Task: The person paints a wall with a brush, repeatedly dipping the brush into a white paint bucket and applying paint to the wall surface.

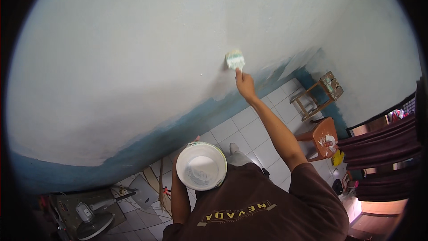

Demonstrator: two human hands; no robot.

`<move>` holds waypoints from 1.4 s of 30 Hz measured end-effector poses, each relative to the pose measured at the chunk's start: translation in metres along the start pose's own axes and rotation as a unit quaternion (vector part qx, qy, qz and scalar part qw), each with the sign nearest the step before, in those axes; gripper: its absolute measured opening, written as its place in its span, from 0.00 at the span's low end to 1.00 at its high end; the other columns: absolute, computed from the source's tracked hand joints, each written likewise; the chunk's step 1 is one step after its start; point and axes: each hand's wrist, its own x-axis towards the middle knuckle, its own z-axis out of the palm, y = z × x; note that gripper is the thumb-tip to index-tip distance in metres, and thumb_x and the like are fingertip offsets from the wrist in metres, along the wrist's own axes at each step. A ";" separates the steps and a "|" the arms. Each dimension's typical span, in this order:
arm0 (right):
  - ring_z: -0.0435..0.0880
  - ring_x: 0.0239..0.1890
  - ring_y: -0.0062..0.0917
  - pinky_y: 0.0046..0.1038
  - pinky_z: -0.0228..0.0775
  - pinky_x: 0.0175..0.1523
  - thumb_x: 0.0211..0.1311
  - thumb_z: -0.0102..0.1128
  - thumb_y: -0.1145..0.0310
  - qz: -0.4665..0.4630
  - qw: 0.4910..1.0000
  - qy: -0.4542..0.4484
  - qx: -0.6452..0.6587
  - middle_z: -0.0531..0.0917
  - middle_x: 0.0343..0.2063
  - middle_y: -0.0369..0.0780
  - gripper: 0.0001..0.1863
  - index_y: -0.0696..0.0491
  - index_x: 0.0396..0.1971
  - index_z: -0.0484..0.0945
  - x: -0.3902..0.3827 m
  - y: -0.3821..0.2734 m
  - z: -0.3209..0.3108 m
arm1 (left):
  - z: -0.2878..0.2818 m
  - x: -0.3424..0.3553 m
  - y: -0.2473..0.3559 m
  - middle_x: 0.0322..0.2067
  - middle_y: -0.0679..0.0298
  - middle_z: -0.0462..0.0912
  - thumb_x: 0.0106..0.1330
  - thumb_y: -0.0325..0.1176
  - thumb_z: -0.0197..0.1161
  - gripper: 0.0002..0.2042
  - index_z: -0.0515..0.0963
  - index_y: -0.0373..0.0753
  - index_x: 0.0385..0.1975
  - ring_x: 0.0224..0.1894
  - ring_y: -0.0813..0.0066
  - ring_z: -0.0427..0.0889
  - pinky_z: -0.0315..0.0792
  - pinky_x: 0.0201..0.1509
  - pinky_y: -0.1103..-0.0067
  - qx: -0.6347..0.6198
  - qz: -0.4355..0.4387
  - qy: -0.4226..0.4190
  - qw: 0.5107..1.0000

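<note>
My right hand (245,85) is closed around the handle of a wide paintbrush (235,60), its arm stretched out to the wall. White paint coats the brush, and its bristles point up against the pale wall (133,40). Close to my chest, my left hand (196,139) holds a round white paint bucket (179,165). Only a bit of that hand shows past the bucket's far rim; the rest is hidden. White paint lies inside the bucket, with a greyish streaked patch near its bottom.
Blue paint (187,122) runs along the wall's lower part. A paint-spattered wooden stool (318,96) stands at right, near an orange-brown plastic stool (322,138). Dark curtains (383,143) hang farther right. A fan (96,225) lies at lower left on white floor tiles (254,129).
</note>
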 end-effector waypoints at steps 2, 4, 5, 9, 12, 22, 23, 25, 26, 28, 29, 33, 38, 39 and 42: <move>0.71 0.16 0.23 0.31 0.63 0.24 0.76 0.51 0.48 0.105 0.990 -0.093 0.006 0.74 0.13 0.39 0.31 0.60 0.21 0.77 -0.003 0.027 -0.001 | -0.001 -0.002 0.008 0.55 0.55 0.82 0.74 0.33 0.59 0.15 0.81 0.31 0.53 0.48 0.76 0.85 0.79 0.54 0.76 -0.066 -0.064 -0.110 0.990; 0.65 0.13 0.14 0.23 0.53 0.17 0.74 0.55 0.50 0.218 0.954 -0.205 0.022 0.71 0.13 0.32 0.26 0.56 0.22 0.76 0.001 0.045 -0.018 | 0.004 -0.004 0.008 0.63 0.52 0.77 0.73 0.29 0.57 0.17 0.78 0.29 0.59 0.54 0.75 0.83 0.78 0.59 0.75 -0.127 -0.131 -0.222 0.958; 0.65 0.13 0.14 0.23 0.53 0.17 0.74 0.55 0.50 0.218 0.954 -0.205 0.022 0.71 0.13 0.32 0.26 0.56 0.22 0.76 0.005 0.035 -0.021 | 0.007 -0.011 0.002 0.65 0.52 0.75 0.73 0.28 0.57 0.18 0.77 0.29 0.59 0.55 0.73 0.83 0.78 0.59 0.74 -0.038 -0.035 -0.153 0.987; 0.62 0.13 0.13 0.21 0.49 0.17 0.75 0.55 0.52 0.133 0.963 -0.192 0.133 0.69 0.14 0.30 0.24 0.56 0.24 0.76 0.042 -0.091 -0.070 | 0.037 -0.039 0.012 0.65 0.53 0.75 0.70 0.25 0.58 0.19 0.76 0.27 0.59 0.57 0.69 0.82 0.78 0.60 0.74 0.173 0.161 -0.116 0.965; 0.60 0.13 0.11 0.19 0.47 0.18 0.76 0.54 0.51 0.053 0.961 -0.176 0.208 0.67 0.13 0.28 0.24 0.56 0.26 0.76 0.047 -0.180 -0.102 | 0.042 -0.044 0.018 0.65 0.55 0.76 0.69 0.25 0.58 0.19 0.76 0.26 0.59 0.58 0.70 0.81 0.76 0.61 0.75 0.272 0.208 -0.133 0.930; 0.75 0.21 0.32 0.38 0.66 0.31 0.77 0.48 0.47 -0.040 0.999 0.006 0.017 0.76 0.16 0.46 0.31 0.61 0.23 0.77 0.032 -0.083 -0.027 | 0.042 -0.039 0.018 0.67 0.49 0.72 0.71 0.27 0.58 0.17 0.77 0.26 0.56 0.57 0.66 0.82 0.78 0.60 0.70 0.321 0.240 -0.127 0.907; 0.81 0.24 0.43 0.46 0.71 0.37 0.76 0.47 0.49 -0.004 1.000 -0.023 0.007 0.79 0.19 0.55 0.31 0.62 0.25 0.79 0.018 -0.062 -0.017 | 0.041 -0.041 0.018 0.67 0.49 0.72 0.71 0.27 0.57 0.17 0.77 0.26 0.56 0.56 0.66 0.82 0.79 0.59 0.70 0.324 0.234 -0.119 0.909; 0.69 0.18 0.23 0.32 0.61 0.25 0.76 0.51 0.47 0.010 0.997 -0.032 -0.066 0.73 0.14 0.37 0.31 0.60 0.20 0.76 0.007 0.001 -0.008 | 0.046 -0.038 0.015 0.67 0.50 0.72 0.71 0.27 0.57 0.17 0.76 0.26 0.57 0.56 0.66 0.82 0.79 0.59 0.70 0.326 0.220 -0.124 0.911; 0.69 0.18 0.23 0.32 0.61 0.25 0.76 0.51 0.47 0.013 0.997 -0.029 -0.069 0.73 0.14 0.37 0.31 0.60 0.20 0.76 0.007 0.023 -0.013 | 0.048 -0.036 0.013 0.67 0.50 0.72 0.71 0.26 0.57 0.18 0.76 0.26 0.57 0.56 0.66 0.82 0.79 0.59 0.70 0.318 0.213 -0.122 0.916; 0.65 0.14 0.18 0.27 0.54 0.19 0.76 0.54 0.51 0.207 0.961 -0.183 -0.004 0.70 0.13 0.33 0.27 0.58 0.21 0.75 0.007 0.049 -0.026 | 0.053 -0.033 0.011 0.67 0.50 0.73 0.71 0.26 0.57 0.18 0.76 0.26 0.58 0.56 0.66 0.82 0.79 0.59 0.70 0.309 0.204 -0.126 0.920; 0.65 0.14 0.18 0.27 0.54 0.19 0.76 0.54 0.51 0.206 0.960 -0.188 -0.002 0.70 0.13 0.33 0.27 0.58 0.21 0.75 0.009 0.036 -0.026 | 0.054 -0.036 0.012 0.66 0.50 0.73 0.71 0.27 0.56 0.18 0.76 0.26 0.58 0.56 0.66 0.82 0.79 0.59 0.70 0.304 0.207 -0.120 0.922; 0.58 0.13 0.13 0.22 0.46 0.17 0.76 0.54 0.55 0.209 0.942 -0.190 0.180 0.65 0.12 0.29 0.22 0.55 0.24 0.74 0.040 -0.089 -0.065 | 0.041 -0.034 0.010 0.63 0.55 0.78 0.70 0.28 0.59 0.20 0.76 0.27 0.60 0.59 0.71 0.80 0.74 0.62 0.76 0.219 0.196 -0.108 0.950; 0.56 0.13 0.11 0.19 0.43 0.18 0.77 0.53 0.51 0.080 0.943 -0.209 0.246 0.62 0.12 0.26 0.23 0.52 0.24 0.71 0.045 -0.201 -0.113 | -0.003 -0.006 -0.003 0.64 0.52 0.76 0.72 0.29 0.56 0.20 0.75 0.27 0.60 0.58 0.70 0.81 0.76 0.61 0.74 0.125 0.099 -0.085 0.984; 0.56 0.13 0.11 0.19 0.43 0.18 0.77 0.53 0.50 0.041 0.943 -0.186 0.274 0.62 0.12 0.25 0.24 0.51 0.23 0.70 0.042 -0.212 -0.119 | -0.002 -0.005 -0.005 0.65 0.51 0.75 0.73 0.29 0.55 0.19 0.75 0.27 0.61 0.57 0.70 0.81 0.77 0.60 0.73 0.112 0.093 -0.087 0.985; 0.56 0.13 0.10 0.19 0.45 0.19 0.77 0.52 0.47 -0.002 0.960 -0.130 0.249 0.62 0.12 0.25 0.26 0.50 0.21 0.70 0.034 -0.208 -0.108 | 0.017 -0.017 -0.002 0.66 0.49 0.74 0.72 0.28 0.57 0.19 0.75 0.26 0.60 0.58 0.66 0.81 0.77 0.61 0.71 0.253 0.172 -0.107 0.946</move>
